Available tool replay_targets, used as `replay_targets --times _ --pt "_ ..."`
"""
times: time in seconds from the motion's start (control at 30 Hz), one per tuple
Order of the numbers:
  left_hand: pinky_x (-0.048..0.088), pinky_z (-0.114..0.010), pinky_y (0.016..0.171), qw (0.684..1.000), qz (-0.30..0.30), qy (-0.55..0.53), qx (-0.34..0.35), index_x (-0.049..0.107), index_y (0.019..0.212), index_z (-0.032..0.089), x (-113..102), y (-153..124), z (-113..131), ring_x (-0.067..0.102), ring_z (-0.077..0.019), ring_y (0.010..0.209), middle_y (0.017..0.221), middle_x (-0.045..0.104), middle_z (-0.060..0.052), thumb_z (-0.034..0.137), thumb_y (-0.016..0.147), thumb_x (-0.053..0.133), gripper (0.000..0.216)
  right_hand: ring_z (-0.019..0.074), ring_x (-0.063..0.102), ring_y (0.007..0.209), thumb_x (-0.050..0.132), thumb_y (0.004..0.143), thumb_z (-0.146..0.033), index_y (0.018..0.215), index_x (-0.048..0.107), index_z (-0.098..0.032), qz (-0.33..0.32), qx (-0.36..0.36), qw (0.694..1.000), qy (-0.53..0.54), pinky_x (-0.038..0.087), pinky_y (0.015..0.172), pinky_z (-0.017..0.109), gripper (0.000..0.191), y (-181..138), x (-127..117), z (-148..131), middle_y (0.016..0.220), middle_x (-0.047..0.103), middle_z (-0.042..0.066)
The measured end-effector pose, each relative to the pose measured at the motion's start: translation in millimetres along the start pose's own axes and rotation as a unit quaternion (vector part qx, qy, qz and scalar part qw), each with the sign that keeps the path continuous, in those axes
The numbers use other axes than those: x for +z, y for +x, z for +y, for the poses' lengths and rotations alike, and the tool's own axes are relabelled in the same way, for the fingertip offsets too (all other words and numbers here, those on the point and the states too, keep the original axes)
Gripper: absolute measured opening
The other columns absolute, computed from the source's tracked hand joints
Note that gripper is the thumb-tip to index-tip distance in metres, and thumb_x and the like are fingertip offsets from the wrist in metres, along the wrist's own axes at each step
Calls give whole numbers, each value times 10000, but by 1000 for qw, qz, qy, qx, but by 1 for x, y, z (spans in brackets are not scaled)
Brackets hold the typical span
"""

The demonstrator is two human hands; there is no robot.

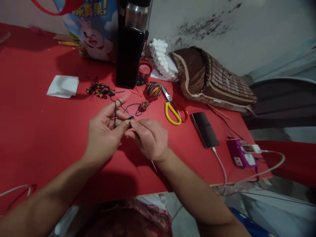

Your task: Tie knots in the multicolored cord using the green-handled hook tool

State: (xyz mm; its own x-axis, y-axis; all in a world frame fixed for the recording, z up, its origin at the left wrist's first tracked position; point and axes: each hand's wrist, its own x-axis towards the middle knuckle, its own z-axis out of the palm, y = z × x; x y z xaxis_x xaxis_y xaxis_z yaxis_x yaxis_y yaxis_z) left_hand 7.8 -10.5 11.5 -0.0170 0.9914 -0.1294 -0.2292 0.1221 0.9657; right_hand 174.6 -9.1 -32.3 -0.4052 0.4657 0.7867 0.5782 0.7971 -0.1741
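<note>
My left hand (105, 130) is held palm up over the red table (37, 131), with a dark cord (115, 113) looped round its fingers and pinched at the thumb. My right hand (148, 136) is closed in a pinch against the left thumb, gripping the same cord and a thin needle-like tool that sticks out below the wrist. The cord runs back to a small multicoloured knot (143, 106) lying on the table just beyond my hands.
A multicoloured thread ball (153, 89), yellow-handled scissors (172, 110), a pile of finished knots (100, 90), a white tissue (63, 86), a black bottle (129, 56), a phone (204, 129) on a charging cable, a purple power bank (240, 154), and a brown cushion (214, 80).
</note>
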Motion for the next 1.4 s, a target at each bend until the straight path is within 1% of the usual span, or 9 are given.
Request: replay_targets --times 0.13,0.27,0.6,0.77,0.87,1.07,1.2,1.33,1.4 --pt "489 -197 525 993 -7 91 78 751 1350 243 -6 4 -1 565 -92 603 822 670 24 134 850 786 513 206 700 783 692 1048 -272 1323 634 -170 -4 -17 1000 -24 565 704 336 299 5 -4 -4 892 781 71" --pt "482 -214 560 984 -19 139 108 747 1382 254 -10 7 -1 554 -106 627 830 675 16 117 869 753 531 204 716 802 701 1044 -285 1294 651 -178 -6 3 1000 4 582 728 329 277 5 -8 -5 903 785 77" --pt "495 -233 606 978 -50 175 97 769 1399 301 -17 9 -2 542 -132 686 863 653 -3 128 875 750 552 185 744 817 688 1044 -279 1071 761 -274 -31 206 963 173 605 770 327 78 9 -21 -6 903 808 27" --pt "500 -240 654 960 -95 217 151 782 1389 323 -21 12 -2 531 -132 728 862 588 3 155 899 738 520 158 697 719 676 1048 -281 915 763 -251 -11 236 945 226 563 703 319 161 17 -27 -4 820 785 16" --pt "495 -253 649 950 -127 232 165 795 1366 350 -24 14 -1 516 -135 700 814 584 10 142 895 745 517 136 653 660 702 1031 -301 849 759 -238 -10 293 921 257 533 669 300 201 20 -31 -3 756 748 -4" --pt "524 -254 685 964 -173 170 111 773 1396 378 -28 12 1 529 -133 701 827 619 9 99 892 733 577 100 529 553 766 973 -353 782 755 -209 -25 403 837 368 454 563 257 239 24 -37 2 636 657 -32" --pt "510 -233 631 975 -211 70 6 830 1314 326 -32 13 2 545 -133 680 767 603 2 57 836 742 555 68 441 464 822 933 -409 802 776 -194 -25 457 741 492 321 449 215 255 20 -34 9 577 626 -41" --pt "512 -207 612 951 -301 -50 -41 841 1294 313 -35 17 -5 572 -102 651 781 620 -1 89 846 779 504 37 341 395 855 898 -446 777 764 -176 -40 495 637 589 184 395 188 309 16 -26 10 518 577 -54" --pt "522 -192 641 953 -294 -66 -28 855 1262 307 -34 19 -11 590 -96 682 787 641 -7 123 877 801 430 31 323 377 873 876 -463 765 757 -173 -42 492 607 623 182 380 183 331 16 -21 7 503 571 -56"
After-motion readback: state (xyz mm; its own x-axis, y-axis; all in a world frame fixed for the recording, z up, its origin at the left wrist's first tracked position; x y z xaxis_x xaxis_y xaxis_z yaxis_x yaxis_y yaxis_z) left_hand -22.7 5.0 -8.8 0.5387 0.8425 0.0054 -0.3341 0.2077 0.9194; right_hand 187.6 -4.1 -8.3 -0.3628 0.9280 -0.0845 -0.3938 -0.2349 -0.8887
